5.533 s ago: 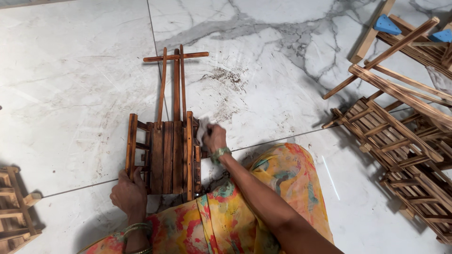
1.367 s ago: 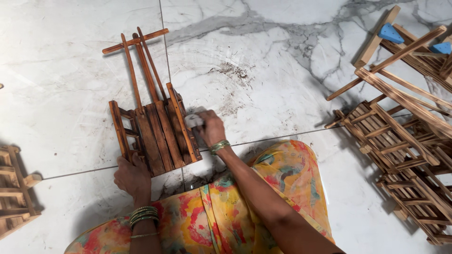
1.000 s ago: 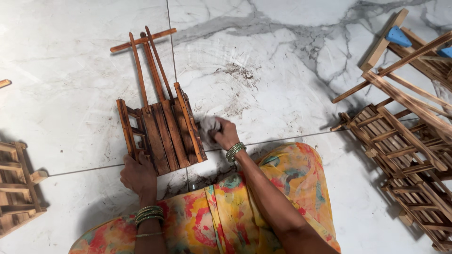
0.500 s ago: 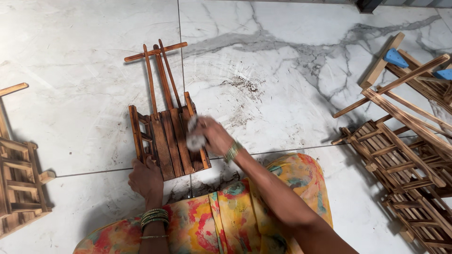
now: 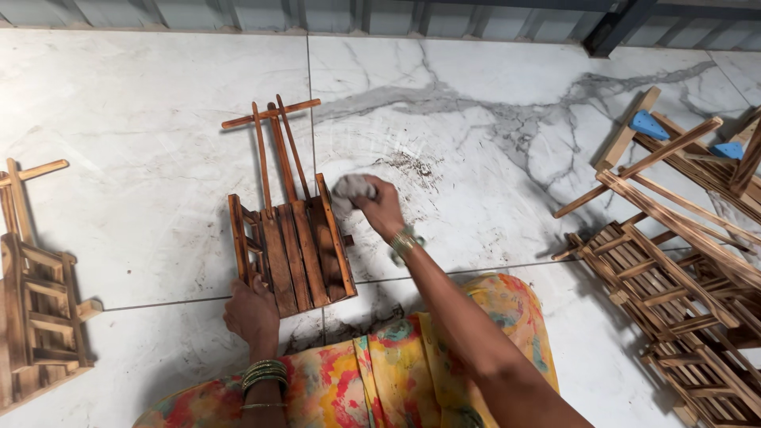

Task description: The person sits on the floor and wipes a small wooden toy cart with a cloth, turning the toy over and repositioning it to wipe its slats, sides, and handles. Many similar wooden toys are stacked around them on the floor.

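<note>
While the slatted brown wooden rack [image 5: 289, 246] lies flat on the glossy veined marble floor [image 5: 158, 158], her right hand [image 5: 379, 208] is closed around a crumpled grey cloth [image 5: 350, 189] at its top edge, left hand [image 5: 252, 311] gripping the near corner, similar racks [image 5: 674, 285] heaped nearby.

Centre: a small slatted wooden rack [image 5: 289, 246] is lying on the marble floor [image 5: 158, 158].
Left of rack: another wooden rack [image 5: 36, 309] is lying.
Right of rack: stacked wooden racks [image 5: 682, 277] are lying, well apart.
On rack: the right hand [image 5: 380, 208] is pressing a crumpled cloth [image 5: 351, 189] at its far right corner.
Near edge of rack: the left hand [image 5: 252, 313] is resting.
</note>
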